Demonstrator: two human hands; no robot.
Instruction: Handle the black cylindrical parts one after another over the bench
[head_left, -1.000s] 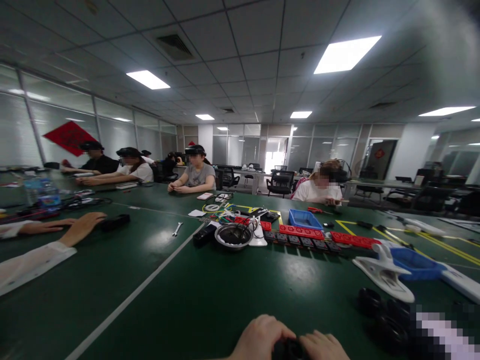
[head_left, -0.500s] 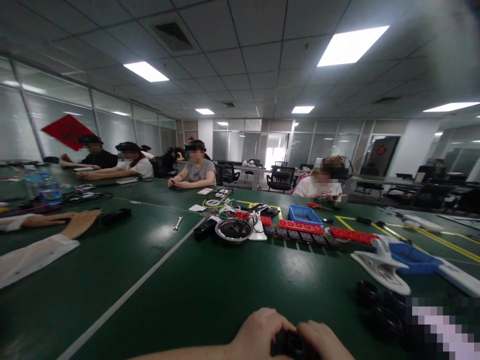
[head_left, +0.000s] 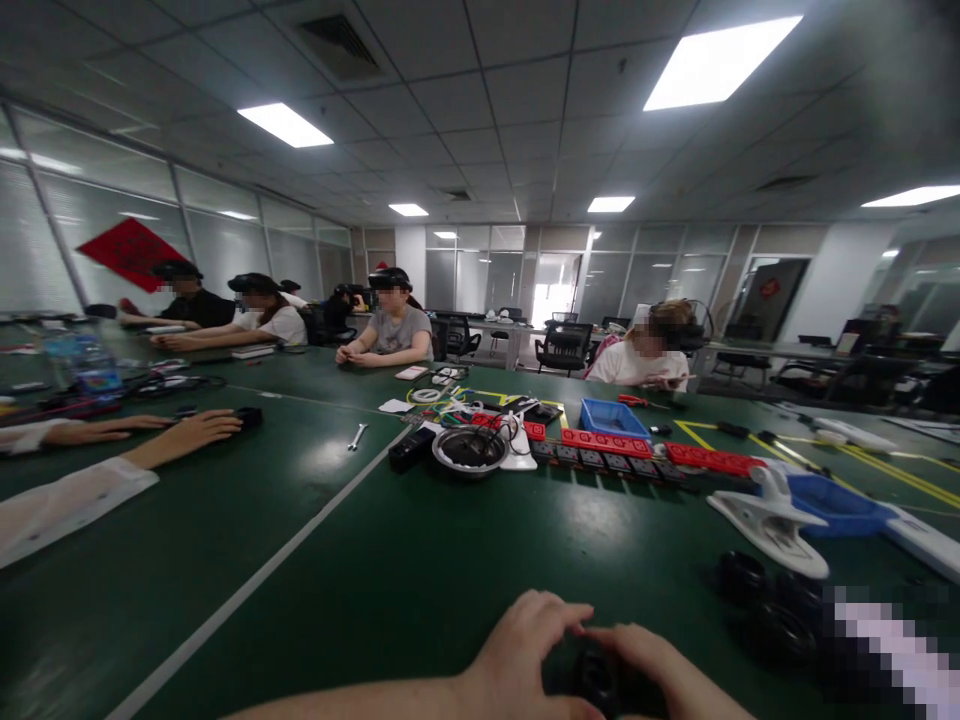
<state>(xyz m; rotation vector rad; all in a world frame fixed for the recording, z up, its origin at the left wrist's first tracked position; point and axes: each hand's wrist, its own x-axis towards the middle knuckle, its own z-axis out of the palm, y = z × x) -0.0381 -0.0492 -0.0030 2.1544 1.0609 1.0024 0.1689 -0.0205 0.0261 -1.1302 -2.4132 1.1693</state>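
Note:
At the bottom of the view, my left hand (head_left: 529, 650) and my right hand (head_left: 664, 670) curl around a small black part with a round opening (head_left: 596, 675). It sits between them, low over the green table. Both index fingers arch above it, their tips close together, and the thumbs are lower down. My palms and the frame's edge hide much of the part, so its exact kind cannot be made out. To the right of my right hand lie several black ring-shaped pieces (head_left: 780, 630), similar in look.
A metal bowl (head_left: 470, 468), a row of red blocks (head_left: 607, 443), a blue tray (head_left: 615, 418), a white clamp-like stand (head_left: 772, 530) and a wrench (head_left: 358, 437) lie on the green table (head_left: 360, 590). At left, another person's hand (head_left: 195, 435) touches a black object. More people sit beyond.
My fingers have lifted and loosened somewhat around the black part, showing more of it. The other person's hand at left has reached right, onto a black object.

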